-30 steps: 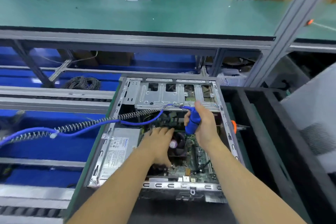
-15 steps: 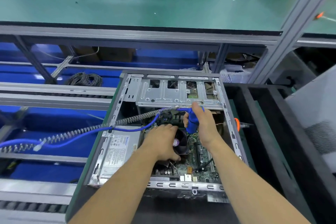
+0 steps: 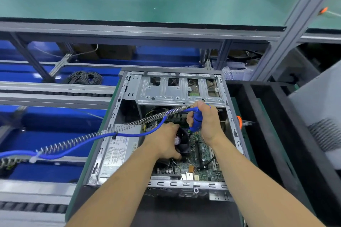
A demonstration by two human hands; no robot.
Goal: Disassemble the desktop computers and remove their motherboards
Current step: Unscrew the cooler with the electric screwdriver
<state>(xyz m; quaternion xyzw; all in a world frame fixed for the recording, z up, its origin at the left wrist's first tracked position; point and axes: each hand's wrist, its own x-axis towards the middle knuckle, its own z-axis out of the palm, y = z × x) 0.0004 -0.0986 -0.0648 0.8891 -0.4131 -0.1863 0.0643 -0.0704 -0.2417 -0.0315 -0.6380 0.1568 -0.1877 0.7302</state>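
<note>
Setting: Green-topped benches [image 3: 166,3] and blue conveyor lanes frame an assembly line; an open desktop case [image 3: 118,108] lies lid-off at the near edge.

Right hand: right hand [image 3: 208,125] grips a blue driver [image 3: 196,122], fingers wrapped round its handle, thumb on top; the tip points down into the case just behind the fan [image 3: 181,141].

Left hand: left hand [image 3: 162,143] rests on the fan, fingers curled over its far and left edge, thumb low at its near side. Whether it truly clamps the fan or only steadies it cannot be told.

Change: over the past second the left hand has slid from lying flat, fingers stretched, beside the fan to closing over it; the driver has barely shifted, staying upright behind the fan.

Hose: a coiled spring and blue hose [image 3: 103,134] run from the driver's top out over the case's left wall.

Motherboard: motherboard [image 3: 201,155] sits flat on the case floor, still in place, partly hidden under the fan and both hands; a silver power supply [image 3: 118,153] lies to its left, a drive cage [image 3: 177,92] spans the far end.

Meaning: the cooler looks to be the step in hand, likely being braced while its screws are worked; board removal appears some way off.
</note>
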